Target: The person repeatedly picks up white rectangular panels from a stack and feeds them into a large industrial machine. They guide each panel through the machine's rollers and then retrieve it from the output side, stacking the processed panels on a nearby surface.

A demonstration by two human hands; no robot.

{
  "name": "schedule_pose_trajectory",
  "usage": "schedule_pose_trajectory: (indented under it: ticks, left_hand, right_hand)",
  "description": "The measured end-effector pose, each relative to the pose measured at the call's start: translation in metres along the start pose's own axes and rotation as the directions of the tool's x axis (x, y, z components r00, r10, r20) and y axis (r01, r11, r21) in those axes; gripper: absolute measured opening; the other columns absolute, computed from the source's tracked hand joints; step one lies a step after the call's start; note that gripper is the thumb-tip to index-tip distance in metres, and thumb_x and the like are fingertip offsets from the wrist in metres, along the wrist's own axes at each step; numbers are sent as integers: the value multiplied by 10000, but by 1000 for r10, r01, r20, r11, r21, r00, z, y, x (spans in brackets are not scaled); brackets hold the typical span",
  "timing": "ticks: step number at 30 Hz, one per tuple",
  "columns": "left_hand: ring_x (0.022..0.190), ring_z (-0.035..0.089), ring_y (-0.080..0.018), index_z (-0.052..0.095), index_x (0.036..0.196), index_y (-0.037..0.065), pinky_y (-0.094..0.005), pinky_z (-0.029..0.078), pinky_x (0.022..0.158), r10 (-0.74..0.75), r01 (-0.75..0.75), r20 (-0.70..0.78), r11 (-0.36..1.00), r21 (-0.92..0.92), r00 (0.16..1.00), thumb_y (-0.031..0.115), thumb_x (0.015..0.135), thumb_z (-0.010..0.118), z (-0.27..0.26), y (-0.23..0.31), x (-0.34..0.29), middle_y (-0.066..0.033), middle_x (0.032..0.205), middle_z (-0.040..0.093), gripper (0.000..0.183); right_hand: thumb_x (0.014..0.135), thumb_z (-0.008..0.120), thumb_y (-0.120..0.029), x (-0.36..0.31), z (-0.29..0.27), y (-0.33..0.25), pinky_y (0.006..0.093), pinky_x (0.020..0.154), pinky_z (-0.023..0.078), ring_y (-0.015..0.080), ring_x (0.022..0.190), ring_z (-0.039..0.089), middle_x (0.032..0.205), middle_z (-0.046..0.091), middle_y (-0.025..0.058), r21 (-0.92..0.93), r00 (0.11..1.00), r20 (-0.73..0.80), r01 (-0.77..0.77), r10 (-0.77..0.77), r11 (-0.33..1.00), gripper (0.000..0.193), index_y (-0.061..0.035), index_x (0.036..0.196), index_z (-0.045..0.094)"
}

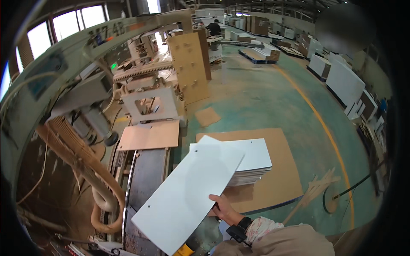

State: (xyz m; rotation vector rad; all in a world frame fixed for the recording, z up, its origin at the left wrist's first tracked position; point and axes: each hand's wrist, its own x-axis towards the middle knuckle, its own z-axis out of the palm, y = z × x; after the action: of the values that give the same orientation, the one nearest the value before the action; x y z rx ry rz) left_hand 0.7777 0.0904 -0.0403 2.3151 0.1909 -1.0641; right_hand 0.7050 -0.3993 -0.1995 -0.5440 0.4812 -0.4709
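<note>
My right hand grips the right edge of a white rectangular panel, its thumb on the upper face. The panel is tilted across the view, with small dark holes near its left corners. Its far end overlaps a stack of white panels, which hides part of that stack. Whether the two touch there I cannot tell. The stack stands on a brown cardboard sheet on the floor. My left hand is not in view. Anything under the held panel is hidden.
On the left is a machine with a metal bed, a brown board across it, and ribbed hoses. A tall yellowish board stands beyond. Wood strips lie on the right. Panel stacks and a person are farther off.
</note>
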Motion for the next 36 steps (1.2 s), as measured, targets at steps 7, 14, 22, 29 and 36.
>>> schedule_pose_trajectory:
  ticks: [7,14,22,29,36]
  left_hand:
    - [1136,442,-337,298,1310,10,-427,420,925,153,365,523,555,-748,838,350,889,488,238,236,140,-205,1307,361,574]
    - [967,563,-289,391,1171,24,-466,491,802,392,-68,151,492,-868,908,166,878,521,314,335,252,-117,1020,566,351]
    - [773,623,-274,402,1144,13,-375,556,646,343,-58,305,742,-667,888,171,855,557,320,402,353,-159,972,577,364]
    - [594,633,-286,62,1332,-36,-355,529,567,206,-206,-5,973,-106,978,400,777,611,321,368,349,-254,909,594,894]
    - [546,594,-177,381,1195,82,-278,489,460,222,-11,222,731,-682,949,392,848,553,329,216,257,-96,710,595,496]
  right_hand:
    - [759,582,9,54,-63,-81,336,801,469,210,948,544,1064,531,98,79,956,-257,169,-144,982,391,14,1129,454]
    - [780,561,10,115,-153,-93,383,846,443,214,982,513,1080,513,83,263,875,-465,280,-133,923,344,-22,1108,462]
    - [867,540,-189,148,-179,-105,414,698,537,282,856,609,967,581,142,208,914,-343,-150,216,967,239,-25,1026,467]
    - [861,410,-546,164,-233,-98,353,612,548,281,801,637,888,602,193,-348,833,-355,-539,424,767,583,-10,1090,398]
    - [917,451,-278,151,-86,-77,313,710,505,228,815,608,975,605,139,-635,620,-297,-696,726,335,364,11,1137,470]
